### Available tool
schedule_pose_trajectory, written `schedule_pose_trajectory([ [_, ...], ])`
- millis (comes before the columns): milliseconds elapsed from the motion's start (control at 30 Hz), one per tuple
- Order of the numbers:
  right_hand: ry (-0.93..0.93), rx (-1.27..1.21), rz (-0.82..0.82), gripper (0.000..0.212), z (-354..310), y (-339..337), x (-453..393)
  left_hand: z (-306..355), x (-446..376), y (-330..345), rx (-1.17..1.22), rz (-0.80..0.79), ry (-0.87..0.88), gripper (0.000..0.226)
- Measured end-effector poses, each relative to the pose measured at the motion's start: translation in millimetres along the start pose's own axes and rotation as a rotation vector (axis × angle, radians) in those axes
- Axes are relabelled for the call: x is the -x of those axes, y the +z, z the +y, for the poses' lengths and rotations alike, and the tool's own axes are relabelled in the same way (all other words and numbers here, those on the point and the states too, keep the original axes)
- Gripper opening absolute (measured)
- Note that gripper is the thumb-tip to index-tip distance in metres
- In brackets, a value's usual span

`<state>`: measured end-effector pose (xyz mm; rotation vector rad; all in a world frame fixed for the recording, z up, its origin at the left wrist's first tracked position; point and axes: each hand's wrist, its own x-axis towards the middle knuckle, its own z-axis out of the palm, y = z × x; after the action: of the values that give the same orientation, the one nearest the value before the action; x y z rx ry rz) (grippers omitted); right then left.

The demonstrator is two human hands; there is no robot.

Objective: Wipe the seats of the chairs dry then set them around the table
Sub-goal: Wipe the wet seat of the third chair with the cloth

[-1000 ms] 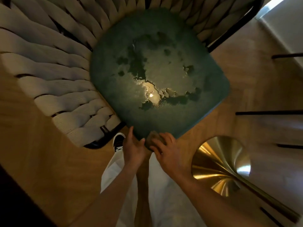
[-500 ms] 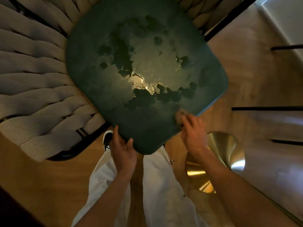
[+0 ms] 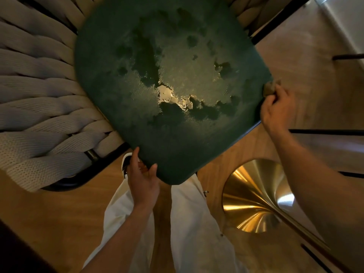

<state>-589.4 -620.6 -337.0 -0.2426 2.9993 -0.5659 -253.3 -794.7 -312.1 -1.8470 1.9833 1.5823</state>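
1. Because the seat (image 3: 173, 91) is a broad, stiff green pad on a dark frame (image 3: 279, 22), it should hold firm under a wipe; I judge the chair bulky rather than fragile, best taken by the seat's front edge or the frame, not the soft woven back (image 3: 39, 91).
2. Water pools mid-seat, ahead of both hands, in a bright glinting patch ringed by darker damp blotches; the wet skin will likely be slick, so the cloth (image 3: 270, 88) needs pressure.
3. Left hand (image 3: 142, 179) has its grip clamped on the seat's near corner, thumb on top, fingers under the edge, steadying it.
4. Right hand (image 3: 276, 109) has its grip closed on the small wadded cloth, pressed at the seat's right edge, well apart from the left hand.
5. Seat lies directly in front of the person, above white trousers (image 3: 189, 223), on a wooden floor (image 3: 49, 213), with a brass base (image 3: 256, 196) just below the right hand.
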Motion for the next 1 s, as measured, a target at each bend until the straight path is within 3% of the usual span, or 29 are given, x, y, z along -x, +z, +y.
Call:
schedule_pose_trajectory([
  [200, -0.221, -0.032, -0.043, 0.030, -37, 18, 96, 5, -1, -5, 0.047, -0.046, -0.032, 0.064],
  [400, -0.498, -0.088, -0.350, 0.031, -93, 37, 216, 3, -4, -11, 0.131, -0.024, -0.058, 0.040],
  [567, -0.799, -0.011, -0.448, 0.037, -119, 66, 275, 5, -7, -14, 0.157, -0.023, -0.114, 0.033],
  [767, -0.964, 0.077, -0.361, 0.042, -102, 61, 235, 6, -2, -10, 0.135, -0.045, -0.109, 0.033],
  [867, -0.804, 0.118, -0.214, 0.066, -77, 51, 181, 10, 0, -5, 0.105, -0.056, -0.100, 0.046],
  [1000, -0.650, 0.123, -0.064, 0.043, -35, 20, 87, 12, 0, -3, 0.087, -0.047, -0.095, 0.062],
])
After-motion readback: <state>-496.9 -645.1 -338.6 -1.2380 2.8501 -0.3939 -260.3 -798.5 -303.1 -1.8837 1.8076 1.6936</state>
